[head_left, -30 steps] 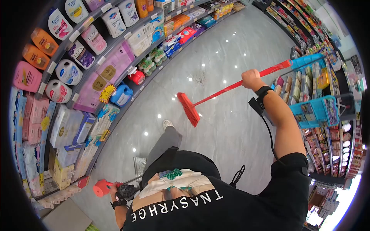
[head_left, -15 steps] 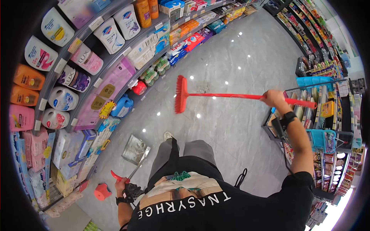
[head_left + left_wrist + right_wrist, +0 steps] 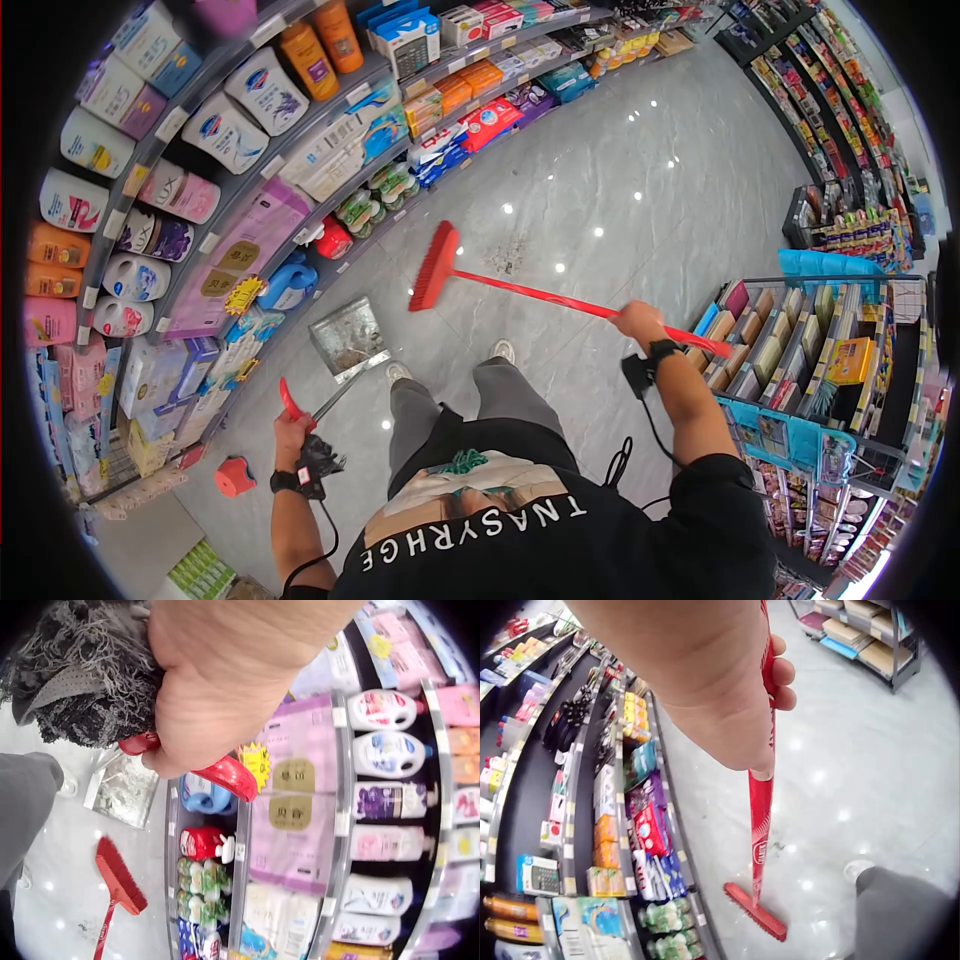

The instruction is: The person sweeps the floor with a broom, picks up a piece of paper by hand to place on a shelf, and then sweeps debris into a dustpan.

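Along the left edge of the aisle floor (image 3: 580, 380), next to the bottom of the shelf (image 3: 380, 80), there's a metal dustpan (image 3: 348, 335) with bits of dirt in it. The left hand (image 3: 292, 443) has its fingers wrapped around the dustpan's red grip, and one end of that grip pokes out past the fist. Right hand (image 3: 641, 322) is closed round the upper part of the red broom (image 3: 540, 293)'s pole; the right wrist cam shows fingertips curling round the far side, thumb lying along the pole. So both hands are full and well apart. The broom head's out in front of the feet, near the dustpan but not touching it. Can't really tell if the bristles are on the floor. Smudgy dirt patch (image 3: 512, 255) just beyond the pole, and the pole's top end reaches toward the book rack (image 3: 770, 435)'s near corner.
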Demonstrator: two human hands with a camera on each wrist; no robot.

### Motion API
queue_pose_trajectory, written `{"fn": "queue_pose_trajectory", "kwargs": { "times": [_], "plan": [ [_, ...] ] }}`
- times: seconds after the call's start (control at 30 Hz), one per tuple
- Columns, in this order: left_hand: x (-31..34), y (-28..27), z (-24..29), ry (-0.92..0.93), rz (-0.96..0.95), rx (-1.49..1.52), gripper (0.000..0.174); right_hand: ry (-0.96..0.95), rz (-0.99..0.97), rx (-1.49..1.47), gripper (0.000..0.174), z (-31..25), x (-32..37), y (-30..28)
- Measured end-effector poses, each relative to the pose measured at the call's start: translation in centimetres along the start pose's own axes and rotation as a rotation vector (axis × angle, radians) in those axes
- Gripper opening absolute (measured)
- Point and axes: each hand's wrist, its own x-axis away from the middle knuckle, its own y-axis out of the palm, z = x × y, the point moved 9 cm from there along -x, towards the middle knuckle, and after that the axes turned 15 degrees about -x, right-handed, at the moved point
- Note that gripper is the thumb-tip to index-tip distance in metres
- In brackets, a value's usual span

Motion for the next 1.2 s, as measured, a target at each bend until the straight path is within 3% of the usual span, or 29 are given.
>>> {"fn": "queue_pose_trajectory", "kwargs": {
  "times": [0.17, 0.37, 0.47, 0.67, 0.77, 0.83, 0.9, 1.03, 1.2],
  "plan": [
    [-2.6, 6.9, 6.9, 0.054, -0.034, -0.374, 0.020, -0.005, 0.029, -0.059, 0.044, 12.1, 2.0, -0.2],
    [-4.9, 13.8, 10.2, 0.050, -0.139, -0.806, 0.022, 0.254, 0.024, -0.410, 0.042, 20.3, 6.4, 3.8],
    [-3.9, 17.3, 14.4, 0.141, -0.162, -0.963, 0.023, 0.352, 0.008, -0.563, 0.043, 20.0, 5.2, 5.4],
    [-3.3, 23.2, 21.1, 0.248, -0.197, -1.057, 0.022, 0.322, 0.153, -0.758, 0.041, 17.0, -4.8, 7.7],
    [-2.4, 25.0, 23.8, 0.262, -0.221, -1.099, 0.023, 0.159, 0.206, -0.795, 0.033, 12.3, -8.2, 6.2],
    [-1.7, 25.8, 25.2, 0.263, -0.224, -1.113, 0.023, -0.066, 0.207, -0.765, 0.028, 9.9, -12.5, 7.8],
    [-1.5, 26.3, 25.9, 0.284, -0.204, -1.134, 0.022, 0.000, -0.022, -0.909, 0.033, 7.0, -12.1, 7.1],
    [-1.7, 27.5, 26.1, 0.380, -0.215, -1.148, 0.020, -0.032, -0.066, -0.877, 0.039, 6.6, -10.9, 7.3],
    [-3.1, 28.8, 26.4, 0.453, -0.223, -1.191, 0.020, -0.079, -0.166, -0.717, 0.050, 9.8, -3.5, 12.9]
  ]
}}
